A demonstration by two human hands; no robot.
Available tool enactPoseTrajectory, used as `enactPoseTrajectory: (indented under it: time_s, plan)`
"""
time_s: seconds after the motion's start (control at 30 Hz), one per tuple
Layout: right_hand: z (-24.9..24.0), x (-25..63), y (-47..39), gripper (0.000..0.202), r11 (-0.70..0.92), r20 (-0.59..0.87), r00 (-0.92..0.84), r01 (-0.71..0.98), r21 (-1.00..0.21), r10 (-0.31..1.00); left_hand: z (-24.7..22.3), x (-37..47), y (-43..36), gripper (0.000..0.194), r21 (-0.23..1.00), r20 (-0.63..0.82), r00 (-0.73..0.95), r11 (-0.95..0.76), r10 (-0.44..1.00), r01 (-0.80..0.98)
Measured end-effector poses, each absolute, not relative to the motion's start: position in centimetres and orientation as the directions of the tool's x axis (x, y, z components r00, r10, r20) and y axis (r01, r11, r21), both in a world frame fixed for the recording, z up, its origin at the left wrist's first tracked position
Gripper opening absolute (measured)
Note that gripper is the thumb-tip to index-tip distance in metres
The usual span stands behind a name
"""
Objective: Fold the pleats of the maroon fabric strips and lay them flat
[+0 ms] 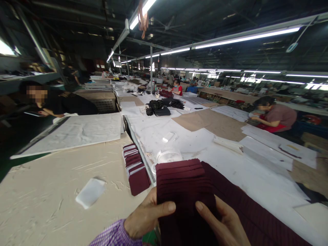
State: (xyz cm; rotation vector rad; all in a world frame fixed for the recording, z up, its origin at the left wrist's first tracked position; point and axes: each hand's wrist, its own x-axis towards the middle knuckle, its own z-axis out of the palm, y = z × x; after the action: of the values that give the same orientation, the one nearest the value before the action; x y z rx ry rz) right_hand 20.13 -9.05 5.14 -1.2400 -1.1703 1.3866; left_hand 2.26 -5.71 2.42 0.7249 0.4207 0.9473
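Note:
Between my hands I hold up a stack of maroon fabric pieces, their top edges fanned out in steps. My left hand grips the stack's left side, thumb across the front. On the right side my right hand does the same, its thumb lying on the cloth. The fingers behind the stack are partly hidden. Beyond the right hand, more maroon fabric pieces lie overlapped in a long row on the table. To the left, a spread row of maroon and pale grey pieces rests at the table's edge.
A white fan lies just behind the stack. A white packet rests on the beige-covered table at left. Dark cloth bundles sit farther back. A person is at the left, another person at the right.

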Motion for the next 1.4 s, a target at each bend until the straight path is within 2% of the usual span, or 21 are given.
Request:
enactPoseTrajectory:
  time_s: [0.17,0.23,0.3,0.33,0.4,0.47,0.53,0.67,0.77,0.83,1.03,1.2,1.33,1.4]
  plan:
    - [3.3,20.6,-8.6,0.035,-0.008,-0.006,0.019,0.103,-0.995,1.000,2.2,3.0,-5.3,0.036,0.699,-0.181,0.403,0.405,0.897,-0.589]
    - [2.6,21.1,-8.4,0.032,0.151,0.177,0.107,0.214,-0.965,0.978,2.2,2.8,-5.0,0.035,0.692,-0.187,0.392,0.404,0.901,-0.599]
    - [2.4,21.7,-8.2,0.030,0.319,0.394,0.173,0.345,-0.883,0.903,2.2,2.6,-4.7,0.032,0.696,-0.186,0.393,0.403,0.900,-0.595]
    - [2.5,21.9,-8.1,0.029,0.381,0.477,0.168,0.403,-0.832,0.863,2.2,2.5,-4.7,0.031,0.697,-0.184,0.400,0.406,0.898,-0.591]
    - [2.9,22.3,-7.8,0.028,0.449,0.550,0.097,0.470,-0.760,0.830,2.3,2.3,-4.6,0.030,0.703,-0.174,0.427,0.416,0.887,-0.577]
    - [3.3,22.4,-7.6,0.026,0.461,0.535,0.031,0.468,-0.754,0.844,2.5,2.2,-4.7,0.030,0.716,-0.157,0.467,0.426,0.870,-0.553]
    - [3.4,22.4,-7.4,0.024,0.416,0.465,0.025,0.409,-0.812,0.885,2.6,2.1,-4.8,0.031,0.729,-0.140,0.504,0.433,0.852,-0.530]
    - [2.9,22.2,-7.3,0.021,0.273,0.283,0.041,0.166,-0.947,0.958,2.7,2.0,-4.8,0.031,0.747,-0.124,0.526,0.428,0.841,-0.508]
    - [2.8,21.8,-7.5,0.025,0.187,0.186,0.046,-0.002,-0.982,0.981,2.7,1.9,-4.5,0.032,0.749,-0.120,0.522,0.423,0.844,-0.511]
    - [3.0,21.4,-7.6,0.029,0.139,0.135,0.066,-0.056,-0.989,0.989,2.7,1.8,-4.4,0.031,0.752,-0.115,0.534,0.425,0.838,-0.504]
    - [3.6,21.2,-7.5,0.028,0.103,0.096,0.091,-0.074,-0.992,0.991,2.9,1.6,-4.2,0.029,0.779,-0.103,0.578,0.427,0.809,-0.459]
    - [3.3,21.3,-7.7,0.031,0.119,0.120,-0.016,-0.056,-0.991,0.993,3.1,2.0,-4.2,0.029,0.758,-0.142,0.498,0.417,0.856,-0.501]
    - [3.7,20.6,-8.3,0.033,-0.010,-0.002,-0.129,-0.057,-0.998,0.992,3.1,2.4,-4.1,0.030,0.749,-0.172,0.420,0.395,0.891,-0.532]
    - [3.9,20.2,-8.5,0.035,-0.093,-0.085,-0.113,-0.070,-0.993,0.990,3.1,2.5,-4.1,0.031,0.744,-0.170,0.424,0.398,0.890,-0.536]
